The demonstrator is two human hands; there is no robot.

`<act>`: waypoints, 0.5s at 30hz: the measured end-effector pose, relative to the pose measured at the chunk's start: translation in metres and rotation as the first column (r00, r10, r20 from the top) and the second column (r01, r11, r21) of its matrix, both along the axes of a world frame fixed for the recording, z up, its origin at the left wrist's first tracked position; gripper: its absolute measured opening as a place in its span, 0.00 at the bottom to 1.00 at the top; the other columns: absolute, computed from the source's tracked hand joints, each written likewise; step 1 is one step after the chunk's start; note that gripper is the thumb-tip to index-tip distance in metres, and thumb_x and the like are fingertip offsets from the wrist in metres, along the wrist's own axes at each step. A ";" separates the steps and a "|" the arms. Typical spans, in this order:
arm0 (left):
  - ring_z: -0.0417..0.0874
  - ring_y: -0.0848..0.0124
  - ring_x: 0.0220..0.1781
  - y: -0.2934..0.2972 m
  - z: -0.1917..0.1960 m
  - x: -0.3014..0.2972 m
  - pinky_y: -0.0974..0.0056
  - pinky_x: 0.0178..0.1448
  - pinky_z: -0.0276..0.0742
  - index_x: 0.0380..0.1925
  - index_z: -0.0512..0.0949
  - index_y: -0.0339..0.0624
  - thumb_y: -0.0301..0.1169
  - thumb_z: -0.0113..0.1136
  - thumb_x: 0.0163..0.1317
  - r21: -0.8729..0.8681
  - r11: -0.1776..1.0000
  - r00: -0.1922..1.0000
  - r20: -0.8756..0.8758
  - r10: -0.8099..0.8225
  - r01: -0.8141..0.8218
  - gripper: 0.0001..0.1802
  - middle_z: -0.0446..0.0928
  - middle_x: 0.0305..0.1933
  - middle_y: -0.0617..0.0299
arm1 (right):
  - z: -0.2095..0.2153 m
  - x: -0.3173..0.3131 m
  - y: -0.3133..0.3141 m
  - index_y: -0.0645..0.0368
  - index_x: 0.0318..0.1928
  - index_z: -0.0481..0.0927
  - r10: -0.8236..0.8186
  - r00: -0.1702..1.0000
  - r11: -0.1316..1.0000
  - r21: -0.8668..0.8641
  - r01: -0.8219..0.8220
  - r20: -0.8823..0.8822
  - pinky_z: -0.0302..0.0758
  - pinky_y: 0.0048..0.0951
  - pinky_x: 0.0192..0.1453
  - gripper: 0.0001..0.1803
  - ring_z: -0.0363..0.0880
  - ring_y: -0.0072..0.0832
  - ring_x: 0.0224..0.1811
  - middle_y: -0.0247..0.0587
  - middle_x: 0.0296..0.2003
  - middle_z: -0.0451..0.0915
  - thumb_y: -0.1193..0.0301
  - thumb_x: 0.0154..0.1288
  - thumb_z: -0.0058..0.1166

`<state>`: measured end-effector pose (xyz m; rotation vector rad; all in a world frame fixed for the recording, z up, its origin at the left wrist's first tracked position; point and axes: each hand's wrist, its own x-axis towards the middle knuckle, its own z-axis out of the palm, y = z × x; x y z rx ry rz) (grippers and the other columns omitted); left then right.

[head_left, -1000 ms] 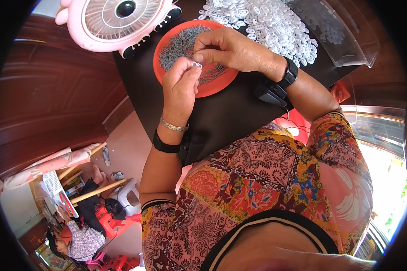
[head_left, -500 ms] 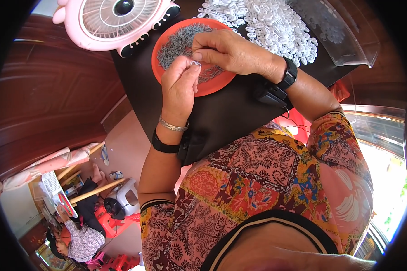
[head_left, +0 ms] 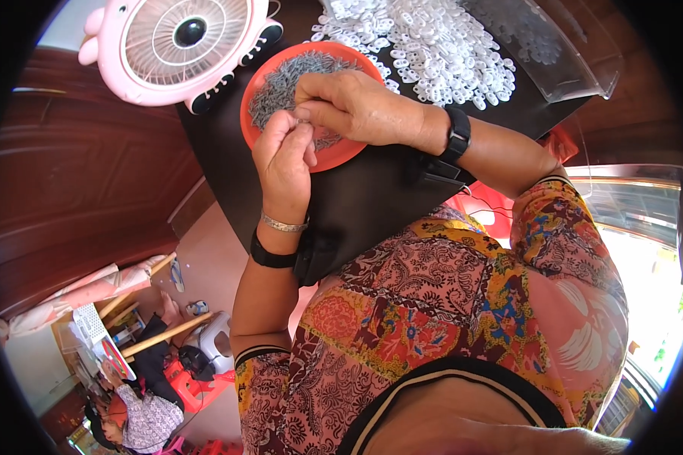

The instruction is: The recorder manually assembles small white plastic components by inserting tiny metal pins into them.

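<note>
fingertips of the left hand (head_left: 284, 155) and right hand (head_left: 357, 110) are meeting, pinching what seems a tiny grey metal piece, over the orange plate (head_left: 338, 155) (grey pieces heaped inside) on the black table (head_left: 372, 205).

The person wears a short-sleeved patchwork-print garment (head_left: 432, 318) filling the lower centre and right of the frame: paisley and floral panels in red, orange, yellow, pink, maroon and blue. Sleeve cuffs and the neckline are edged with a dark band and thin pale stripes. The left hand (head_left: 284, 155), left of centre, has a thin silver bangle (head_left: 283, 224) at the wrist, with a black band (head_left: 269, 258) just below it on the forearm. The right hand (head_left: 357, 110), upper centre, has a black wristband (head_left: 457, 135), apparently a watch.
</note>
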<state>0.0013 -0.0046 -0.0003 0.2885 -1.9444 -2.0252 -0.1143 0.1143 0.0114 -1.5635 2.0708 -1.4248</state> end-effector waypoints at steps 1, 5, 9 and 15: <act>0.64 0.83 0.20 -0.001 0.000 -0.001 0.76 0.24 0.60 0.26 0.71 0.37 0.25 0.49 0.63 -0.002 1.000 1.000 0.000 0.004 -0.004 0.07 0.66 0.19 0.70 | 0.001 -0.003 0.001 0.60 0.34 0.75 -0.008 1.000 1.000 -0.002 0.008 -0.007 0.72 0.39 0.32 0.10 0.78 0.44 0.28 0.46 0.23 0.78 0.65 0.64 0.52; 0.64 0.84 0.18 -0.006 -0.002 -0.003 0.76 0.22 0.57 0.25 0.71 0.39 0.26 0.50 0.62 0.011 0.999 0.999 -0.015 0.051 -0.051 0.07 0.66 0.18 0.70 | 0.009 -0.034 0.006 0.61 0.38 0.78 -0.160 0.977 0.987 0.006 0.162 -0.140 0.74 0.31 0.35 0.12 0.77 0.33 0.28 0.44 0.25 0.78 0.64 0.64 0.54; 0.65 0.83 0.18 -0.005 -0.002 -0.004 0.76 0.21 0.57 0.25 0.71 0.39 0.27 0.51 0.62 0.022 0.999 0.998 -0.051 0.041 -0.040 0.06 0.67 0.18 0.69 | 0.020 -0.096 0.033 0.62 0.38 0.82 -0.326 0.793 0.838 0.231 0.494 -0.515 0.76 0.40 0.43 0.12 0.80 0.45 0.37 0.49 0.35 0.81 0.71 0.52 0.59; 0.65 0.83 0.18 -0.007 -0.002 -0.003 0.76 0.22 0.58 0.25 0.71 0.40 0.27 0.51 0.62 0.035 0.999 0.999 -0.040 0.000 0.001 0.07 0.68 0.19 0.69 | -0.002 -0.110 0.042 0.56 0.34 0.79 -0.263 0.837 0.772 0.416 0.481 -0.479 0.73 0.40 0.36 0.09 0.78 0.42 0.31 0.45 0.27 0.79 0.66 0.58 0.50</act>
